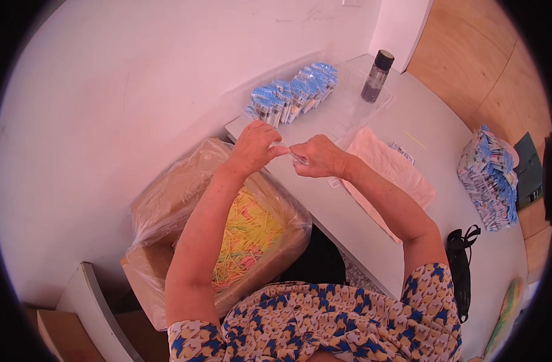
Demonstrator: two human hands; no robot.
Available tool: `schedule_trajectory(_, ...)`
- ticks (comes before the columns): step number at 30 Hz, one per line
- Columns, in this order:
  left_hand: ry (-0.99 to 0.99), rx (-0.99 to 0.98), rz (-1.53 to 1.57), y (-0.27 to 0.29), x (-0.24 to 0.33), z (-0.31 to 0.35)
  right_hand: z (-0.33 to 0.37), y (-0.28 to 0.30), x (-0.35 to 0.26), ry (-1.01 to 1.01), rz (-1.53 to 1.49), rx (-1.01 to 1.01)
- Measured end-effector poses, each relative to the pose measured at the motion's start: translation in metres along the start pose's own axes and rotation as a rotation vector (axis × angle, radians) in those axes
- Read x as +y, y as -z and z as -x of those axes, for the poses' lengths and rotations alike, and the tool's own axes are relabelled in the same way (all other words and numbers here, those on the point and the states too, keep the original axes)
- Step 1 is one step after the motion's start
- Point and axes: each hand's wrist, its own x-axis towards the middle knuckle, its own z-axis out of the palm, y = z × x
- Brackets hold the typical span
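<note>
My left hand (256, 146) and my right hand (319, 158) meet above the near left edge of the table. Both are closed on a small clear plastic bag (298, 158), pinched between thumbs and fingers; most of it is hidden. Just beyond them, several blue-topped packets (295, 90) stand in a row in a clear plastic tray (354, 81). Below my left forearm is a cardboard box (155, 265) lined with clear plastic. Thin yellow, pink and green sticks (246, 235) fill it loosely.
A pink cloth (390, 175) lies on the table (348, 217), a yellow stick (415, 140) beyond it. A dark-lidded bottle (377, 77) stands by the tray. To the right are a heap of blue-and-white packets (488, 178) and a black pouch (460, 271). A wall (137, 78) borders the left.
</note>
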Motion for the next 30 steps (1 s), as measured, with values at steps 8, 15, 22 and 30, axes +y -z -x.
schedule_trajectory(8, 0.034, 0.274, 0.098, 0.010, 0.007, 0.025, 0.005, 0.012, -0.006, -0.064, -0.018, 0.056)
schedule_trajectory(15, 0.788, -0.269, -0.193, 0.070, -0.002, 0.178, 0.016, 0.008, -0.087, 0.288, -0.042, 0.432)
schedule_trajectory(22, 1.368, -0.549, -0.410, 0.036, -0.004, 0.318, 0.023, -0.110, -0.112, 0.321, -0.246, -0.072)
schedule_trajectory(30, 1.500, -0.351, -0.276, 0.037, 0.001, 0.322, 0.025, -0.124, -0.125, 0.102, -0.327, -0.081)
